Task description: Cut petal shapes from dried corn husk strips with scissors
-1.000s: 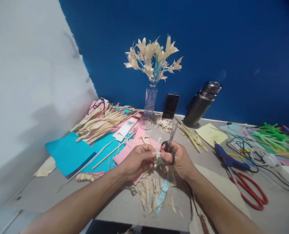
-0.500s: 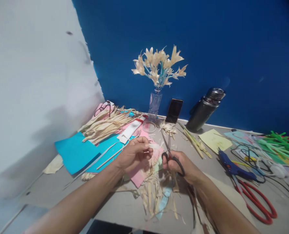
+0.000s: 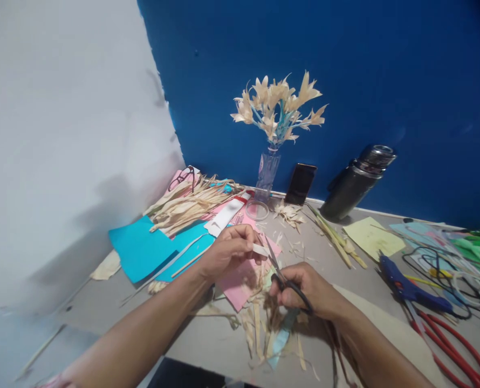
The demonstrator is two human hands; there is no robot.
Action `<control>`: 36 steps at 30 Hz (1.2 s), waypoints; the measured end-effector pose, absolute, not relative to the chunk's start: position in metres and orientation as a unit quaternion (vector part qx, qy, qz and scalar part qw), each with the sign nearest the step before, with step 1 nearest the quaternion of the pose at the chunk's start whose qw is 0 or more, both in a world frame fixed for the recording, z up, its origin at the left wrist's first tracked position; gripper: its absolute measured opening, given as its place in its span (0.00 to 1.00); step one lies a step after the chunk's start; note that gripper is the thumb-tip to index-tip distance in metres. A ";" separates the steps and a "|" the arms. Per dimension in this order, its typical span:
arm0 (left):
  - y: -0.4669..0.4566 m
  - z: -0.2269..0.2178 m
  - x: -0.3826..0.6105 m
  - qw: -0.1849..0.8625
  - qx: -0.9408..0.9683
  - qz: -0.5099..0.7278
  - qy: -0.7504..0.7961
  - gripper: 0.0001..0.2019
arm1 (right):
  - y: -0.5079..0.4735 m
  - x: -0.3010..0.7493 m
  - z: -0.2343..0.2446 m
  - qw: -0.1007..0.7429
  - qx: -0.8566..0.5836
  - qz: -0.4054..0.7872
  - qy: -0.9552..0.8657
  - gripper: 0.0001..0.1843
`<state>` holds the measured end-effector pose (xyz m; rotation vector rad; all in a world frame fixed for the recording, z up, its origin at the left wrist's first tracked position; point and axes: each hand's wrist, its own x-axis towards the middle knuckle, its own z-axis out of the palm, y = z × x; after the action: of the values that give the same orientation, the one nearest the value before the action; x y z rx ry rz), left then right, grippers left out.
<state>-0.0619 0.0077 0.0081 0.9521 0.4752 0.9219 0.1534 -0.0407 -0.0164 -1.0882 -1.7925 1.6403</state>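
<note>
My left hand point(image 3: 227, 251) pinches a small pale husk strip point(image 3: 261, 249) above the pink paper point(image 3: 240, 275). My right hand point(image 3: 310, 290) grips black-handled scissors point(image 3: 282, 275), whose blades point up and left and meet the end of the strip. Below both hands lies a heap of cut husk scraps point(image 3: 264, 323) with a light blue strip among them.
A vase of husk flowers point(image 3: 278, 110) stands at the blue back wall, beside a phone point(image 3: 300, 184) and a dark flask point(image 3: 357, 182). Dried husks point(image 3: 187, 202) and blue paper point(image 3: 143, 248) lie to the left. A blue glue gun point(image 3: 410, 283), red scissors point(image 3: 454, 345) and cables lie to the right.
My right hand has lowered and tilted the scissors so the blades now point at the strip. My left hand has moved slightly up and away from the right. The view has shifted left.
</note>
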 end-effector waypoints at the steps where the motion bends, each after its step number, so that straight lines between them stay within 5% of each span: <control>1: 0.008 0.008 -0.062 0.764 0.436 0.423 0.219 0.07 | -0.041 0.154 -0.016 0.234 -0.401 0.596 -0.655 0.30; 36: 0.015 0.010 -0.072 0.765 0.461 0.368 0.258 0.06 | -0.042 0.156 -0.012 0.206 -0.456 0.594 -0.630 0.26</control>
<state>-0.0724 0.0148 0.0101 1.0010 0.5613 0.8006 0.1564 -0.0420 -0.0121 -1.2702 -1.7553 1.6560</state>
